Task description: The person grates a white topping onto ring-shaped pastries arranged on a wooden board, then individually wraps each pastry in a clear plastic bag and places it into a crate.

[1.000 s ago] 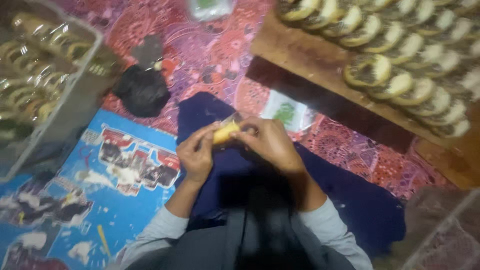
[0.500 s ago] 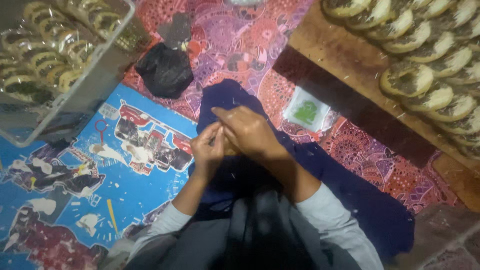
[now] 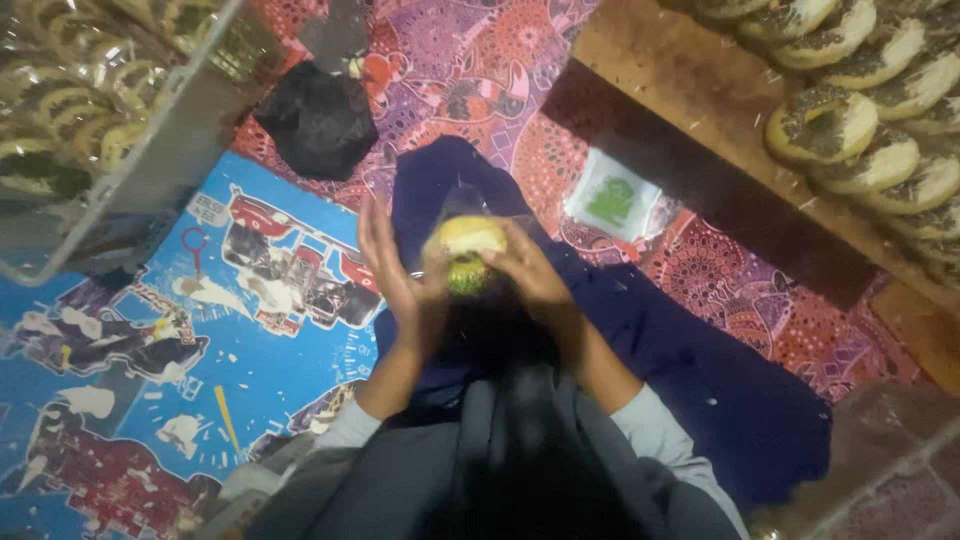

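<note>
Both hands up in front of the person, over a dark blue cloth (image 3: 700, 370) spread on the lap and floor. Right hand (image 3: 535, 275) curled around a round yellowish doughnut (image 3: 468, 240) with dark sprinkles on its lower side, fingers gripping it from the right. A thin clear plastic wrapper (image 3: 462, 205) seems to sit around the doughnut, blurry, hard to confirm. Left hand (image 3: 395, 275) mostly open, fingers stretched upward, palm against the left side of the doughnut; whether it really grips it cannot be told.

Doughnut sits between the two hands, above the middle of the blue cloth, well away from the other stock.

Floor is covered by a red-purple patterned mat (image 3: 470, 60) and a blue printed mat (image 3: 270, 330) at left. Black plastic bag (image 3: 320, 120) lies on the patterned mat near its far edge. Small white packet with green print (image 3: 612, 198) just beside the wooden board (image 3: 680, 90) at right. Rows of sprinkle-topped doughnuts (image 3: 860, 100) fill that board. Clear plastic bin (image 3: 150, 170) at the far left corner holds wrapped doughnuts (image 3: 60, 110).
</note>
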